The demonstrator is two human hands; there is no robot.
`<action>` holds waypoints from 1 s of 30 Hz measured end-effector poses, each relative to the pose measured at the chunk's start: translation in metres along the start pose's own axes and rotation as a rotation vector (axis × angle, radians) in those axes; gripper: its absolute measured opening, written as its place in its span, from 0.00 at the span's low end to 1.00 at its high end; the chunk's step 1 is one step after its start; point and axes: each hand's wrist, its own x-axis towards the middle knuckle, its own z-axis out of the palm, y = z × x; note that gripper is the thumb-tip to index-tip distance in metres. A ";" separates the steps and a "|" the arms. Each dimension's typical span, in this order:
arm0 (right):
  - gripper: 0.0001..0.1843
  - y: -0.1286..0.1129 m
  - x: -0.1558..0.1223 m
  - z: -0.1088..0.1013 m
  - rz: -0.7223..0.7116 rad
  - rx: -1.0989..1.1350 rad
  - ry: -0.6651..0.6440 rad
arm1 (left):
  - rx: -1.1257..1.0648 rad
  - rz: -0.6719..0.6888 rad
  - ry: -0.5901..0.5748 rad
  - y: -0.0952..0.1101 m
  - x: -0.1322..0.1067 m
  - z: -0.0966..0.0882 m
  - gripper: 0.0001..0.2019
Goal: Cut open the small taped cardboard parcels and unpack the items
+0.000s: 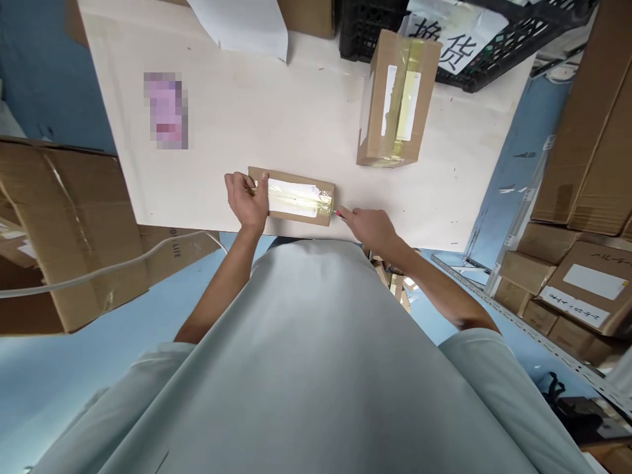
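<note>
1. Head view: I look straight down over my shirt at a pale tabletop (276, 112), and both my hands are at its near edge.
2. A small box (296, 196) lies flat there, lengthwise from left to right, with a white label on top under clear tape.
3. My left hand (247, 197) is closed on the box's left end, thumb on top and fingers wrapped over the edge.
4. My right hand (370, 227) is just beside the box's right end, fingers pinched narrow around a slim red-tipped thing (338, 213). Its tip touches the box's near right corner; what it is, I cannot tell.
5. A bigger box (397, 99), also taped and labelled, lies farther back on the right, well apart from the small one.
6. Behind it a black crate (365, 26) sits at the far edge, with a white sign (454, 39) bearing large black characters lying in it.
7. A white sheet (241, 26) lies at the far edge, left of the crate.
8. To my left an open carton (64, 224) stands beside the tabletop, and a pale cable (123, 266) runs across its front.
9. To my right a shelf (543, 342) carries more labelled cartons.
</note>
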 end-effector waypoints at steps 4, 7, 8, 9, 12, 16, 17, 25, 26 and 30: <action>0.30 -0.010 0.022 -0.009 -0.028 -0.027 -0.016 | 0.020 0.004 0.008 0.003 0.000 0.000 0.24; 0.32 -0.011 0.021 -0.014 -0.028 -0.045 -0.032 | 0.011 -0.026 0.001 0.005 0.000 0.000 0.25; 0.33 -0.012 0.018 -0.015 -0.023 -0.048 -0.035 | 0.004 -0.040 -0.004 0.006 0.000 -0.001 0.25; 0.34 -0.014 0.016 -0.017 -0.016 -0.049 -0.036 | 0.001 -0.051 -0.009 0.007 0.000 -0.001 0.26; 0.36 -0.020 0.012 -0.021 0.010 -0.042 -0.031 | 0.016 -0.059 -0.009 0.009 0.000 -0.001 0.26; 0.32 -0.027 0.016 -0.027 0.006 -0.044 -0.016 | 0.030 -0.037 -0.003 0.009 0.002 -0.002 0.26; 0.31 -0.028 0.018 -0.029 -0.003 -0.048 -0.010 | 0.030 -0.034 -0.003 0.009 0.003 -0.002 0.26; 0.33 -0.011 0.021 -0.024 -0.050 -0.044 -0.012 | 0.082 -0.009 0.015 0.009 0.004 -0.002 0.27; 0.34 -0.009 0.020 -0.022 -0.048 -0.041 -0.016 | 0.086 -0.010 0.016 0.010 0.004 -0.002 0.27; 0.34 -0.006 0.014 -0.021 -0.044 -0.035 -0.022 | 0.097 -0.034 0.013 0.014 0.002 -0.004 0.27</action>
